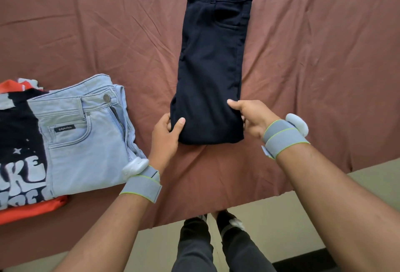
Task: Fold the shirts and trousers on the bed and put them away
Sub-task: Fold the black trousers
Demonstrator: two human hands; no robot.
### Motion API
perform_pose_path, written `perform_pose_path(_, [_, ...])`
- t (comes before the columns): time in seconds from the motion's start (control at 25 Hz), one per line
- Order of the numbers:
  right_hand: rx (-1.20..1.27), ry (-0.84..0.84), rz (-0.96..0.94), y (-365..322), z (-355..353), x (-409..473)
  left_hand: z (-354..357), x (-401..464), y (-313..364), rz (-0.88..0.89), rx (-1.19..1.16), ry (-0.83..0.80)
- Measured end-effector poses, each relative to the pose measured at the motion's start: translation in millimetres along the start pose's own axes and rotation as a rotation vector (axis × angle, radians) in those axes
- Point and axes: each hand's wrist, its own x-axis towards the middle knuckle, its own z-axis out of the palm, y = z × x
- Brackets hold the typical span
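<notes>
Dark navy trousers [213, 61] lie folded lengthwise on the bed, waistband at the far end, folded edge nearest me. My left hand [166, 133] pinches the near left corner of the trousers, thumb on top. My right hand [249, 115] grips the near right corner, thumb on the cloth, fingers tucked under. To the left sit folded light blue jeans [86, 137] on top of a black printed shirt [19, 152], with an orange garment [32, 209] underneath.
The bed is covered by a wrinkled reddish-brown sheet [313, 65]. Its near edge runs across the lower part of the view, with pale floor [281, 217] beyond and my legs [216, 248] below. Both wrists wear grey straps.
</notes>
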Motion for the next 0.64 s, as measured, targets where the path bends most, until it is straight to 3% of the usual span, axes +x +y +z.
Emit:
perform_pose_path(0.16, [-0.025,0.346,-0.247,29,-11,8,-5,-2,0,-0.045,0.157,0.038])
perform_pose_path(0.24, [0.024,0.280,-0.235,40,-10,5,-5,4,12,-0.099,0.107,0.012])
perform_pose_path(0.4, [-0.135,0.113,-0.192,38,6,11,4,46,39,-0.207,0.132,-0.139])
perform_pose_path(0.56, [-0.138,-0.012,-0.157,53,-3,-13,0,28,25,-0.230,-0.040,-0.281])
perform_pose_path(0.64, [-0.194,-0.070,-0.108,73,-13,-34,-5,-6,4,-0.161,0.103,-0.303])
